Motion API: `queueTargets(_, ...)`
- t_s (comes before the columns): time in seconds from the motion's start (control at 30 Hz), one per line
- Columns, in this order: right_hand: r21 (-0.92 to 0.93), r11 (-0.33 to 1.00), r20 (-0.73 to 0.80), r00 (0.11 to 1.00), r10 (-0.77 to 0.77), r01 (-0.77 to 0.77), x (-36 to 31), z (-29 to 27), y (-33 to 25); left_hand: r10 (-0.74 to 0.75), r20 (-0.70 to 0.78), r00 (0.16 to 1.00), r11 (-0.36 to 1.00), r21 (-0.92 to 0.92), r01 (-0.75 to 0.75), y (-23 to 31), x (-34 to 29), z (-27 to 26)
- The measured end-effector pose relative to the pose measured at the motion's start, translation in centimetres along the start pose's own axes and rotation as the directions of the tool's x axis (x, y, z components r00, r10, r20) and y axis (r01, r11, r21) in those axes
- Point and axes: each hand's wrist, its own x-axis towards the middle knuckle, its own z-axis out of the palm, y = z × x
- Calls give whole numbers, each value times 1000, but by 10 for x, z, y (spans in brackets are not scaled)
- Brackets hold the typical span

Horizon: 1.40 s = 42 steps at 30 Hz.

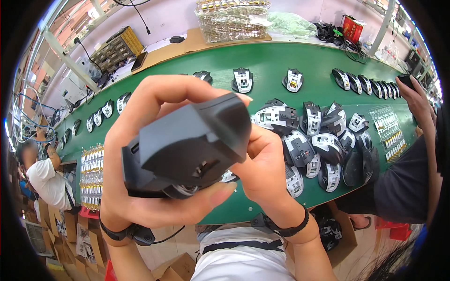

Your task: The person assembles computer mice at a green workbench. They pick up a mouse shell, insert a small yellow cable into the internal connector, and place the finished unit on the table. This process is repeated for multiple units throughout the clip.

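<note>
A black computer mouse (190, 145) is held up close in front of me, tilted, with an opening in its dark shell. My left hand (115, 157) wraps around it, fingers curled over the far side and thumb along the near side. From the right, my right hand (267, 171) grips the mouse's other end; some of its fingers are hidden behind the shell. Just right of that hand lies a heap of partly assembled mice (300, 147), black and white with inner parts showing.
On the green bench (187, 61), spaced mice (242, 80) form a row. A tray of small parts (92, 175) lies left, another (390, 133) right. A co-worker's hand (416, 98) is at the right; another person (47, 175) sits far left. A plastic-wrapped stack (233, 23) stands behind.
</note>
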Motion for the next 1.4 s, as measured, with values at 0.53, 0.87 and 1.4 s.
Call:
queueTargets(0.53, -419, 18, 840, 395, -372, 908, -20, -14, -10, -508, -86, 857, 691, -634, 346, -36, -3, -12)
queueTargets(0.87, -462, -63, 886, 457, -71, 885, -10, -5, -14, -515, -110, 850, 703, -623, 345, -35, -7, -7)
queueTargets(1.4, -494, -14, 863, 489, -126, 869, -12, 10, -6, -448, -193, 873, 839, -429, 335, -33, -8, -11)
